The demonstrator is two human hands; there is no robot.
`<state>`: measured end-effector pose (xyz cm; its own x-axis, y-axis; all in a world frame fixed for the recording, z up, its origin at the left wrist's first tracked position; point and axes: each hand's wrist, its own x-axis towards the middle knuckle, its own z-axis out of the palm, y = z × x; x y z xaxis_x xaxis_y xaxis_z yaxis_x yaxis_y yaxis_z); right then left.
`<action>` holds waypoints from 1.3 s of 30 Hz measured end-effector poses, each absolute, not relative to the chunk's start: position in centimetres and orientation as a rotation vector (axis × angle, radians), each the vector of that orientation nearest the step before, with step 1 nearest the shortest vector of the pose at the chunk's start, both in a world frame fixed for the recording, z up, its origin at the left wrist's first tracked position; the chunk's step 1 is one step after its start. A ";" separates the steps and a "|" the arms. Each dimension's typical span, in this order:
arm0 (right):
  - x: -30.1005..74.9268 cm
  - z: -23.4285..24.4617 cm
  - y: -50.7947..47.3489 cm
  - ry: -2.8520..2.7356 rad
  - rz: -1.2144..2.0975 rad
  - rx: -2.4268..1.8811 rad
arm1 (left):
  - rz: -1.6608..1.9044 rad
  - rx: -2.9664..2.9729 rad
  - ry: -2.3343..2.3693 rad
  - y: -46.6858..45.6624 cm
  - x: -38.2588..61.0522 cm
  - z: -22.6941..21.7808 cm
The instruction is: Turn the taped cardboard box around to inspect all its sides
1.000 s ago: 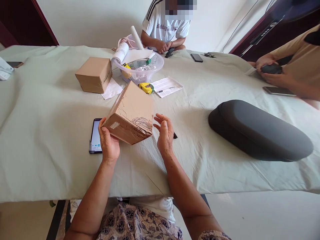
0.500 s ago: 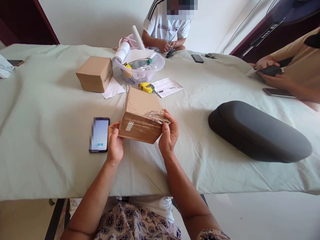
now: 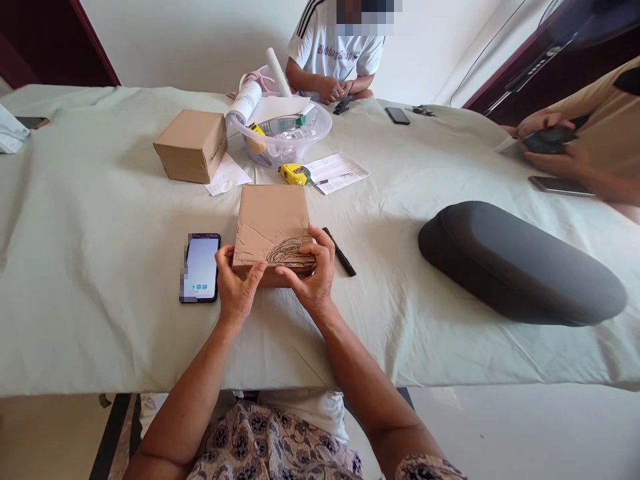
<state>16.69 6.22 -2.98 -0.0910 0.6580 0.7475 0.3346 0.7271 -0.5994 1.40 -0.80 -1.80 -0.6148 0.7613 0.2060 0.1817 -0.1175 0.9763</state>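
A brown cardboard box (image 3: 273, 217) is between my hands at the near middle of the table, its top fairly level, with dark scribbled lines at its near right corner. My left hand (image 3: 237, 285) grips the near left corner, thumb against the front edge. My right hand (image 3: 316, 275) wraps the near right corner, fingers over the scribbled part and thumb on the front face. Just right of the box lies a black marker pen (image 3: 340, 253). A phone (image 3: 200, 268) with a lit screen lies left of my left hand.
Farther back are a second cardboard box (image 3: 187, 143), a yellow tape measure (image 3: 295, 174), a printed sheet (image 3: 345, 172) and a clear plastic basin (image 3: 320, 133) of odds and ends. A dark padded seat (image 3: 520, 260) lies right. Two people sit around the table; one holds a dark object (image 3: 550, 139).
My hands have turned the box square to me and lowered it from its tilted pose. Both hands have shifted along its near corners. The marker pen has come into view.
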 end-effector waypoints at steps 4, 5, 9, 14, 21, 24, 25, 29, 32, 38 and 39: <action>16.5 -3.0 6.1 -1.690 0.333 -0.826 | 1.787 1.019 1.705 -0.8 1.6 -1.6; 16.5 -3.0 6.1 -1.687 0.352 -0.816 | 1.790 1.017 1.702 -0.9 1.6 -1.6; 16.7 -3.0 6.4 -1.683 0.422 -0.769 | 1.819 1.028 1.687 -0.9 1.5 -1.5; 17.1 -2.7 6.3 -1.698 0.455 -0.725 | 1.843 0.974 1.634 -0.9 1.2 -1.5; 17.5 -2.7 6.7 -1.490 0.677 -0.649 | 1.903 0.914 1.631 -0.8 0.4 -2.3; 17.7 -3.0 7.2 -1.428 0.673 -0.769 | 1.907 0.915 1.564 -0.7 0.3 -2.5; 17.9 -3.1 7.5 -1.411 0.653 -0.809 | 1.906 0.923 1.549 -0.7 0.2 -2.6; 18.9 -3.8 8.7 -1.299 0.572 -0.920 | 1.909 0.983 1.523 -0.7 0.1 -2.5; 19.7 -3.7 9.6 -1.204 0.612 -0.972 | 1.868 1.093 1.533 -0.9 0.0 -2.2; 19.8 -2.7 10.0 -1.005 0.759 -1.112 | 1.786 1.243 1.498 -1.1 -0.1 -2.1; 19.7 -2.7 10.0 -0.996 0.772 -1.109 | 1.790 1.241 1.525 -1.1 -0.1 -2.2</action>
<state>19.69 10.02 -2.70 0.3760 0.8912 0.2536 -0.0233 0.2827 -0.9589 -0.10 -1.06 -2.17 -0.4749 0.8172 0.3266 0.1924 -0.2658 0.9446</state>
